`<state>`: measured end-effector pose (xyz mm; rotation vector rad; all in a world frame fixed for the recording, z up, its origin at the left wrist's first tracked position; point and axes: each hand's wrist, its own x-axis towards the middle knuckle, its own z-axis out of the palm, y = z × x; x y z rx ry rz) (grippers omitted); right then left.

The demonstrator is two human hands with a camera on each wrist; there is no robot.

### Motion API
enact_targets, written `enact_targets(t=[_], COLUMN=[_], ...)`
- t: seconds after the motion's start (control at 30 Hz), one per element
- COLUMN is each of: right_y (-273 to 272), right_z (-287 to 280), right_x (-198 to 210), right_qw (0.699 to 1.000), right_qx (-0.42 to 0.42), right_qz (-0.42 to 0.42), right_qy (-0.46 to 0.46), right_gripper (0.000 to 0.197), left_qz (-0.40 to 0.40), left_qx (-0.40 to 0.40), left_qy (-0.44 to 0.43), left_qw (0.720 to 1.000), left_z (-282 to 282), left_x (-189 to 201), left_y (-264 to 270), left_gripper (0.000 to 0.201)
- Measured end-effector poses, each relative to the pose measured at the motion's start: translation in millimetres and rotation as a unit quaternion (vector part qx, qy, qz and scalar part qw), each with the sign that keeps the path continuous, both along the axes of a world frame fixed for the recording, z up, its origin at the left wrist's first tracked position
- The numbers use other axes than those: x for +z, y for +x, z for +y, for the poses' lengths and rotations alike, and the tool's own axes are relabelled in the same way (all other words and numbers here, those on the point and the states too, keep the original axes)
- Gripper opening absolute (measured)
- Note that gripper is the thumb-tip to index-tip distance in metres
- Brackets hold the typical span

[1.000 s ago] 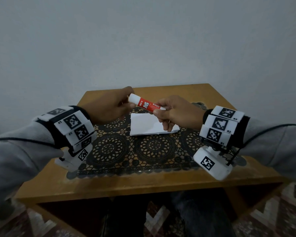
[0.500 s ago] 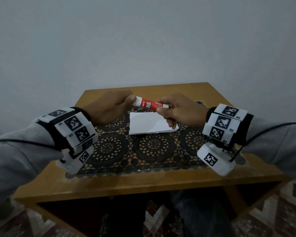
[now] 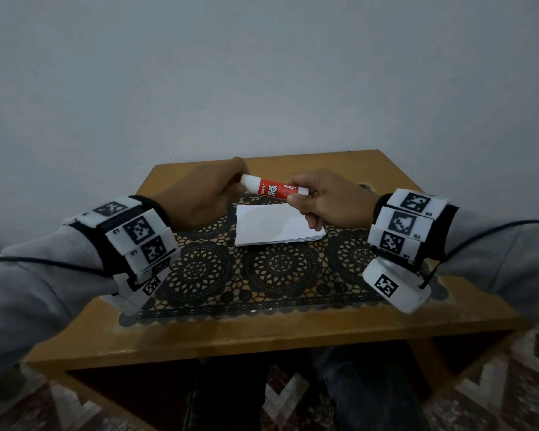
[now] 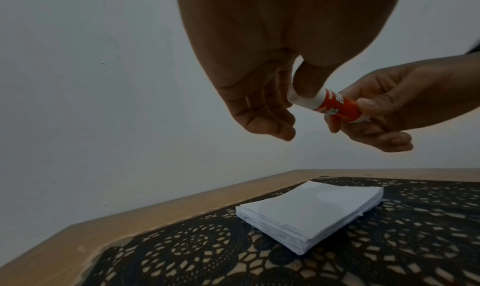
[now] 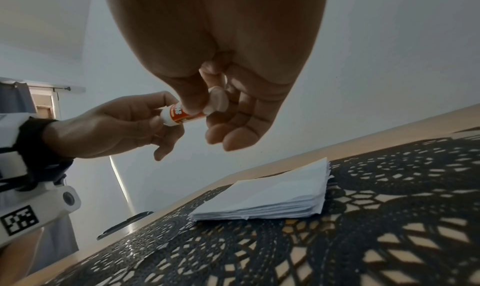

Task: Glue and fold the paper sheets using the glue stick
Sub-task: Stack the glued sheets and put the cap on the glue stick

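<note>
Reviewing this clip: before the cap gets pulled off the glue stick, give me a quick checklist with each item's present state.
1. Left hand pinches the white cap end of the glue stick: ok.
2. Right hand grips the other end: ok.
3. Cap on the stick: ok, no gap shows.
4. Paper stack lies flat on the lace mat, under the hands: ok.
5. Stick held clear above the paper: ok.
6. Glue left inside: cannot tell.

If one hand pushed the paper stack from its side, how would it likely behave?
The paper stack is many loose folded sheets with uneven edges, so it would probably shear and fan out. The openwork mat may snag the bottom sheets. Single sheets look thin and likely floppy.
</note>
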<state>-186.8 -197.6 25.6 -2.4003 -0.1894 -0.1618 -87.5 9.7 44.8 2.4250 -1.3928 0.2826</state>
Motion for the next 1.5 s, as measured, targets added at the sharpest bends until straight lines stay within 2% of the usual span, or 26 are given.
enact_targets(t=[0.1,0.17,0.27,0.3,0.33,0.43,0.5,0.57,0.7,0.8,0.87,0.97,1.07,1.2,1.33,1.5], right_y=[-1,-3,-5,-6,-6,-6,-5,-4,-1,0,0,0,1,-1,1,3], right_z=[-1,-1,2,3,4,5,4,4,1,-3,-7,-11,-9,-6,-4,0], right_x=[-3,-6,-8,-9,-9,-10,-11,-14,-16,-16,-16,-17,-16,-17,-13,-13], right_qw=[1.000,0.999,0.998,0.998,0.998,0.998,0.996,0.992,0.977,0.969,0.973,0.980,0.977,0.964,0.963,0.959], right_qx=[-0.008,-0.018,-0.020,-0.020,-0.021,-0.023,-0.025,-0.028,-0.033,-0.029,-0.019,-0.016,-0.015,-0.013,-0.018,-0.023], right_qz=[-0.017,-0.034,-0.053,-0.054,-0.053,-0.063,-0.081,-0.103,-0.145,-0.154,-0.148,-0.137,-0.155,-0.178,-0.192,-0.213], right_qy=[-0.006,-0.010,-0.010,-0.011,-0.013,-0.021,-0.035,-0.062,-0.154,-0.190,-0.177,-0.146,-0.148,-0.195,-0.189,-0.188], right_gripper=[0.009,0.008,0.010,0.009,0.007,0.007,0.008,0.015,0.031,0.031,0.030,0.033,0.039,0.048,0.050,0.047], left_qz=[-0.022,0.007,0.180,0.221,0.228,0.133,0.067,0.046,0.041,0.129,0.185,0.150,0.102,0.023,0.033,0.058], left_qx=[0.005,0.001,0.002,-0.002,-0.009,-0.014,-0.005,0.006,0.000,-0.013,-0.027,-0.037,-0.015,0.008,0.011,0.022], left_qy=[0.007,0.005,-0.058,-0.073,-0.074,-0.050,-0.054,-0.067,-0.046,-0.047,-0.055,-0.074,-0.072,-0.035,-0.062,-0.047], left_qw=[1.000,1.000,0.982,0.972,0.971,0.990,0.996,0.997,0.998,0.990,0.981,0.985,0.992,0.999,0.997,0.997], left_z=[0,-1,-2,-1,-1,2,1,1,-1,-2,-1,-1,-2,-3,-5,-5], left_x=[-1,-3,-5,-4,-4,-4,-4,-2,-3,-2,0,5,5,-1,2,6], left_y=[2,-2,-9,-9,-9,-10,-11,-11,-10,-9,-8,-8,-9,-12,-14,-12], left_gripper=[0.018,0.027,0.041,0.042,0.038,0.012,0.012,0.009,0.020,0.029,0.025,0.010,0.009,0.018,0.022,0.026])
